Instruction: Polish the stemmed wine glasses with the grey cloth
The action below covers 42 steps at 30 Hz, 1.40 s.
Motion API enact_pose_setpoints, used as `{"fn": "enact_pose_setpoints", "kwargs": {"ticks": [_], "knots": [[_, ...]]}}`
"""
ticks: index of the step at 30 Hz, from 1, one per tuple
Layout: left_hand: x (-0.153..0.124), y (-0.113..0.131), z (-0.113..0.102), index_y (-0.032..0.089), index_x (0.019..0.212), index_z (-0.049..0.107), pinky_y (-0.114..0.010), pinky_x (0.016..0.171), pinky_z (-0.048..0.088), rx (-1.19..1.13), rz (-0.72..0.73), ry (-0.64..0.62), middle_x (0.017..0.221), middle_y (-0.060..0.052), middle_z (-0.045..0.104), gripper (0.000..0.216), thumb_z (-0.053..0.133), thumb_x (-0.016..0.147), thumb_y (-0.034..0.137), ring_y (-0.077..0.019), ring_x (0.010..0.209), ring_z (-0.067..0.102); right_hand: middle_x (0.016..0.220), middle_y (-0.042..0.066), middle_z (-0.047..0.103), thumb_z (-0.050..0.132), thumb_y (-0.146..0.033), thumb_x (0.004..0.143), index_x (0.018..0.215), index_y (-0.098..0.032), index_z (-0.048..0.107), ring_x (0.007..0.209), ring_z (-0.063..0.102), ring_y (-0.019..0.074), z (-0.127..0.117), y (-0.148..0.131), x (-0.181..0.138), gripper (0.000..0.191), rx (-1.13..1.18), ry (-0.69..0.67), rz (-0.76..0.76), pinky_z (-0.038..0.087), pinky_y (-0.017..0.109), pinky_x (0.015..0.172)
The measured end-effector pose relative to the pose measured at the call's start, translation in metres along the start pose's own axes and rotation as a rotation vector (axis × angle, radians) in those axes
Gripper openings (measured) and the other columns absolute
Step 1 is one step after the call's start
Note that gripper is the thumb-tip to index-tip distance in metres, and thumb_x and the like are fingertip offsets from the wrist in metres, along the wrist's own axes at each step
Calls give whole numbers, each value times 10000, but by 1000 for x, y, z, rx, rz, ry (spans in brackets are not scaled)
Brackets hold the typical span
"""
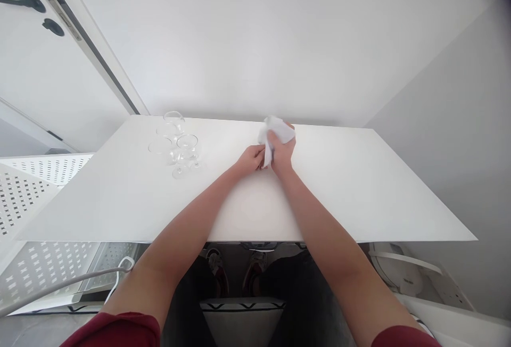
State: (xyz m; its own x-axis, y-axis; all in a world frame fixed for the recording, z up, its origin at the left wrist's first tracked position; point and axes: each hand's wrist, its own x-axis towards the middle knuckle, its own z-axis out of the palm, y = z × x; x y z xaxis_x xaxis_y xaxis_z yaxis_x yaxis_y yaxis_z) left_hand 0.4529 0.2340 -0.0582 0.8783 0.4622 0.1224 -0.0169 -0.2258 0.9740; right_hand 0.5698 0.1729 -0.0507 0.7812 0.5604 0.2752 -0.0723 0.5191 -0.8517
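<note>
The right hand [283, 151] is clutching a white cloth [280, 130], the left hand [251, 159] pinching I cannot tell what, which slack fingers could drop.

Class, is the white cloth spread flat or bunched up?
Bunched up: the right hand grips the white cloth in uneven, crumpled folds.

The white cloth [281, 131] partly hides the right hand [283, 152]; the left edge crops the door handle [29, 1].

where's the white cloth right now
In the head view, the white cloth is in the right hand, beside the left hand, right of the clear glasses on the white table.
</note>
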Motion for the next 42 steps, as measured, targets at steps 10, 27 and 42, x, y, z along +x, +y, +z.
{"fn": "enact_pose_setpoints", "kwargs": {"ticks": [10, 27, 42], "knots": [[3, -4, 1, 172, 649, 596, -336, 615, 492, -310, -7, 148, 620, -57, 638, 337, 646, 882, 410, -165, 587, 593, 595, -13, 609, 832, -600, 732, 900, -212, 658, 498, 550, 162, 9, 4, -10, 457, -54, -269, 318, 449, 301, 423], [0, 9, -20, 213, 1130, 712, -424, 922, 565, -698, 203, 243, 1265, -142, 696, 704, 696, 740, 799, -317, 1130, 671, 885, 51, 714, 837, -527, 722, 992, -196, 659, 826, 668, 216, 10, -3, -21, 463, -72, -656, 527, 539, 328, 692], [0, 10, -23, 219, 818, 689, -396, 778, 577, -537, 212, 410, 919, -100, 697, 374, 657, 851, 590, -280, 959, 695, 809, 43, 679, 793, -567, 742, 943, -202, 655, 693, 595, 181, 10, -2, -28, 439, -251, -720, 526, 457, 297, 587]]}}
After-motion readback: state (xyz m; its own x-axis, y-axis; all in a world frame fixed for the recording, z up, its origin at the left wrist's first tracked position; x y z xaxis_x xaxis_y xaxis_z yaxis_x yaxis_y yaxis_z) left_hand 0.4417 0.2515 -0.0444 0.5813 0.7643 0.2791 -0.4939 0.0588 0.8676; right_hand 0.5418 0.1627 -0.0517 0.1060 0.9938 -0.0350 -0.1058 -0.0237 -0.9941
